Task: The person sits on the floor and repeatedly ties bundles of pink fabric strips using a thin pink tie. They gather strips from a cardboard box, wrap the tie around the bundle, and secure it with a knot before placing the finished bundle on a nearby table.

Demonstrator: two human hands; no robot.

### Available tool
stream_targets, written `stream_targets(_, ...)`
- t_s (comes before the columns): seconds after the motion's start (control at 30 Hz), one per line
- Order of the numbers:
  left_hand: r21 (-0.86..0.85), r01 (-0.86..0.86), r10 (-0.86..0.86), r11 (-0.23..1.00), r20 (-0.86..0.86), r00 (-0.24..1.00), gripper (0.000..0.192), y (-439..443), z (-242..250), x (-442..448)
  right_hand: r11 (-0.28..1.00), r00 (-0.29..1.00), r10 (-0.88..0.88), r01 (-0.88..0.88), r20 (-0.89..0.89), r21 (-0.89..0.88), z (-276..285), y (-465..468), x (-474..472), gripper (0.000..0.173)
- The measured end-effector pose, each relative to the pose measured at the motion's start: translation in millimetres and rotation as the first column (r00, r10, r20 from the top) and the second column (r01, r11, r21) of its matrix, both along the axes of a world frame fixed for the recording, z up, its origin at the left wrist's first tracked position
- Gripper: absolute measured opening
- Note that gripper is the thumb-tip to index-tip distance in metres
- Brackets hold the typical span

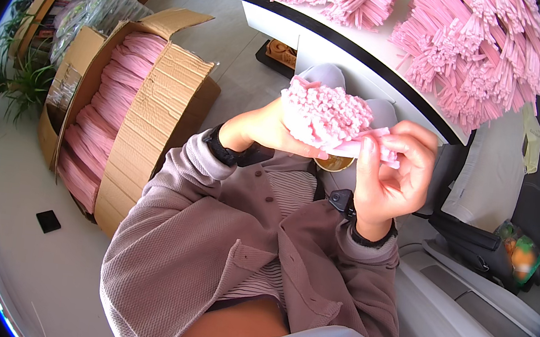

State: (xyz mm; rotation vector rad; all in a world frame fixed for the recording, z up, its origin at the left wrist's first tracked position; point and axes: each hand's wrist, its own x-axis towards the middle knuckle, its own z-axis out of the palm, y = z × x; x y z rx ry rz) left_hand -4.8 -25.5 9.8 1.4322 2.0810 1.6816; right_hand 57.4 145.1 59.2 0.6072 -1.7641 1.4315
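Note:
My left hand (260,126) is wrapped around a thick bundle of soft pink strips (327,112), held above my lap with its many cut ends facing up. At the bundle's right side, my right hand (398,171) pinches a flat pink strip (377,137) between thumb and fingers. That strip lies against the bundle; whether it passes all the way around is hidden. Below the hands, a round gold-coloured object (335,163) shows in part, mostly covered by the bundle.
In front stands a white table with a black edge (337,34), bearing heaps of pink strips (466,51). An open cardboard box (147,118) packed with pink lengths (111,103) is on the left. A black bag (463,238) lies at right, and a black square (48,221) on the floor.

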Motion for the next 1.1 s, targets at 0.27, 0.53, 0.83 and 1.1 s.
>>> stream_targets(0.27, 0.001, 0.014, -0.014, 1.0, -0.098, 0.995, 0.06, 2, 1, -2, 0.977, 0.99, 0.143, -0.14, 0.003, -0.16, 3, -3, 0, 0.032)
stream_targets(0.53, 0.094, -0.006, 0.016, 0.996, -0.103, 0.995, 0.06, 2, 4, 2, 0.984, 0.999, -0.02, 0.028, -0.047, 0.174, 18, 5, -3, 0.027)
stream_targets(0.83, 0.101, -0.08, 0.102, 0.992, -0.243, 0.965, 0.062, 1, 6, 2, 0.963, 0.977, -0.127, 0.163, -0.174, 0.216, 12, 3, -1, 0.028)
stream_targets(1.1, 0.057, -0.035, 0.048, 0.998, -0.247, 0.968, 0.06, 0, 2, 1, 1.0, 0.999, -0.017, 0.017, -0.048, 0.014, 8, -3, 0, 0.028)
